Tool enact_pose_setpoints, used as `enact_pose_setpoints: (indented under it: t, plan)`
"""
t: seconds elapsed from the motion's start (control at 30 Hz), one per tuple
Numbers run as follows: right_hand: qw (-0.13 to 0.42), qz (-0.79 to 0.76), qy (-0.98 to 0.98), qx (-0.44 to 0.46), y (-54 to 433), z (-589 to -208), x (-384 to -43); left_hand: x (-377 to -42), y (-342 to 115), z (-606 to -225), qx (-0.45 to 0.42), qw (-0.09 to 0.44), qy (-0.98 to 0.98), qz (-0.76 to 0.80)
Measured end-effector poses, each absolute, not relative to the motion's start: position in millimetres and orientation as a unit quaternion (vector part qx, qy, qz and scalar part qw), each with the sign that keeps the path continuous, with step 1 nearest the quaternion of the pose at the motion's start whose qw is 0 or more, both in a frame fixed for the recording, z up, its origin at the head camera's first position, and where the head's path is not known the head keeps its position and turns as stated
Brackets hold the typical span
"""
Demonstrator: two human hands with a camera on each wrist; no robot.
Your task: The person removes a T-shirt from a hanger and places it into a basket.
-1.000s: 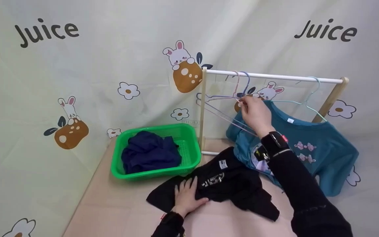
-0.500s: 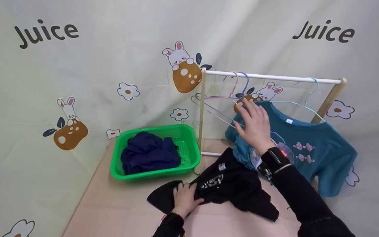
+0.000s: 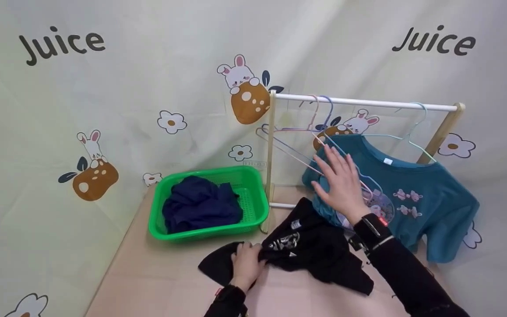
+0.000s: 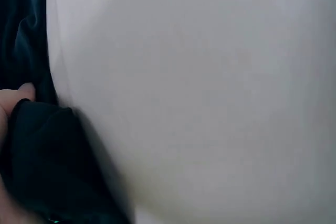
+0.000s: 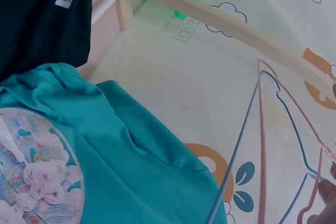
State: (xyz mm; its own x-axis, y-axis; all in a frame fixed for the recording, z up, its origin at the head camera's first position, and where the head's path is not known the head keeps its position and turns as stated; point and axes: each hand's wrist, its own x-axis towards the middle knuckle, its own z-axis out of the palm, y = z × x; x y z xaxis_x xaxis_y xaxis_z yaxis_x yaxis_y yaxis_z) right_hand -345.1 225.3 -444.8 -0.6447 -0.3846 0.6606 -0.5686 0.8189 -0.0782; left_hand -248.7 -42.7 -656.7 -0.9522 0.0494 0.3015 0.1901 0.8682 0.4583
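Note:
My left hand (image 3: 247, 265) grips a bunched part of the black T-shirt (image 3: 324, 251), which lies on the table. The left wrist view shows a thumb (image 4: 18, 98) against the dark cloth (image 4: 47, 156). With fingers spread, my right hand (image 3: 342, 187) is in front of a pink hanger (image 3: 313, 115) and a blue hanger (image 3: 330, 108), both hooked on the rack's rail. In the right wrist view its fingertips (image 5: 326, 198) are cut off at the edge beside the hangers; I cannot tell whether they touch. Behind it a teal shirt (image 3: 447, 207) hangs on a mint hanger (image 3: 421, 119).
A green basket (image 3: 159, 229) with a navy garment (image 3: 203, 202) stands at the left. The wooden rack with a white rail (image 3: 368, 102) stands at the back right. A printed curtain (image 3: 170, 79) backs the pinkish table (image 3: 148, 281).
My right hand has let go of the pink hanger, spread its fingers and moved down. My left hand lay flat on the black T-shirt and now bunches its cloth.

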Motion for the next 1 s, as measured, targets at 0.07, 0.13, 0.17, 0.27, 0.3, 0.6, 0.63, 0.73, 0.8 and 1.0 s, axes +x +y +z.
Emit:
enact_pose_setpoints:
  t: [0.07, 0.13, 0.17, 0.27, 0.3, 0.6, 0.63, 0.73, 0.8, 1.0]
  plan:
    - [0.329, 0.145, -0.89, 0.28, 226, -449, -341, -250, -43, -653, -0.059, 0.147, -0.946, -0.282]
    - [0.33, 0.147, -0.886, 0.29, 226, -452, -338, -252, -44, -649, -0.057, 0.158, -0.934, -0.314]
    - [0.327, 0.148, -0.886, 0.294, 227, -453, -336, -253, -44, -647, -0.059, 0.167, -0.926, -0.332]
    - [0.33, 0.155, -0.88, 0.304, 227, -459, -333, -256, -42, -639, -0.064, 0.199, -0.903, -0.375]
    - [0.332, 0.156, -0.878, 0.307, 228, -460, -332, -257, -42, -636, -0.064, 0.208, -0.896, -0.387]
    - [0.36, 0.163, -0.856, 0.334, 235, -471, -327, -266, -39, -599, -0.043, 0.244, -0.816, -0.522]
    - [0.361, 0.166, -0.854, 0.335, 236, -472, -326, -267, -39, -592, -0.035, 0.241, -0.808, -0.537]
    - [0.362, 0.175, -0.851, 0.338, 239, -474, -325, -270, -42, -570, -0.008, 0.23, -0.785, -0.576]
    - [0.364, 0.178, -0.849, 0.34, 240, -474, -324, -272, -44, -555, 0.007, 0.222, -0.773, -0.594]
    - [0.367, 0.181, -0.848, 0.336, 247, -473, -321, -279, -53, -516, 0.014, 0.226, -0.761, -0.608]
